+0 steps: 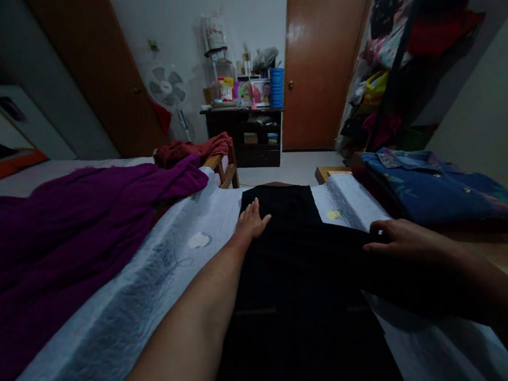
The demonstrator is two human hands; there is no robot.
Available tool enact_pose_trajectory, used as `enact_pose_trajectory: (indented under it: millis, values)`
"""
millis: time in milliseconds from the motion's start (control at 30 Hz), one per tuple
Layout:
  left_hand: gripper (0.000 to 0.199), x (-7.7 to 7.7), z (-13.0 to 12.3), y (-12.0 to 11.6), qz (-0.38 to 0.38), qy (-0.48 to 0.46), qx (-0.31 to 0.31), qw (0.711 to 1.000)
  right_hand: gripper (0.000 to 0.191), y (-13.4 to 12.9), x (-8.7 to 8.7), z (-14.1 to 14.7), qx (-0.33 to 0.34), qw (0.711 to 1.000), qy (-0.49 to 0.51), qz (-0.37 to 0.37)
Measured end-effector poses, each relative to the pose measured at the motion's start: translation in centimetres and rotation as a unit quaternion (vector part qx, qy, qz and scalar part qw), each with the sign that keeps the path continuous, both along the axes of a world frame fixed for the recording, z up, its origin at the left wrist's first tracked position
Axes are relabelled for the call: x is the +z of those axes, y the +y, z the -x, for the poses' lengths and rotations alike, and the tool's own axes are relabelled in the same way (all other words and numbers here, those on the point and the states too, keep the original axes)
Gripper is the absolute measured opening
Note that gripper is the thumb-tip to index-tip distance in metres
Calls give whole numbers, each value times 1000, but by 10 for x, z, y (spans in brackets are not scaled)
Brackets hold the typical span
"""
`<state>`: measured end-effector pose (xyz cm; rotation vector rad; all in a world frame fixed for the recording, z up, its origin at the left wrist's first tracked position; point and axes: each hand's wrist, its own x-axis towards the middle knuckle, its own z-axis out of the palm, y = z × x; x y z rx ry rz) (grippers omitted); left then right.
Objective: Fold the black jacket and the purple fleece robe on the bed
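Note:
A black garment [294, 273] lies spread on the grey-white bed sheet, one part of it reaching out to the right. My left hand [252, 219] rests flat near the garment's far end, fingers stretched out and thumb apart. Over the part on the right, my right hand [397, 236] has its thumb and fingers curled on the black cloth; the fingertips are hard to make out in the dim light. A folded blue patterned shirt [442, 183] sits just beyond my right hand.
A purple blanket [74, 222] covers the bed's left side, with a reddish cloth [196, 148] on the wooden bed end. Farther off stand a fan [168, 89], a dark cabinet [249, 153] and a wooden door [314, 49]. Bags and clothes [442, 19] hang at right.

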<state>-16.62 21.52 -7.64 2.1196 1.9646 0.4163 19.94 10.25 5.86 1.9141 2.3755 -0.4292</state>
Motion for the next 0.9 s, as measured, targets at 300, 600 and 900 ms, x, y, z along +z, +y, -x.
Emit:
enact_pose_trajectory:
  millis: [300, 600, 900]
  values:
    - [58, 21, -1, -19, 74, -14, -36, 997, 49, -32, -18, -61, -54, 997, 52, 31]
    - [71, 10, -20, -86, 61, 25, -67, 996, 50, -76, -7, -56, -141, 969, 195, 61]
    - [53, 18, -9, -57, -7, 9, -55, 998, 39, -78, 9, 56, 30, 990, -66, -122]
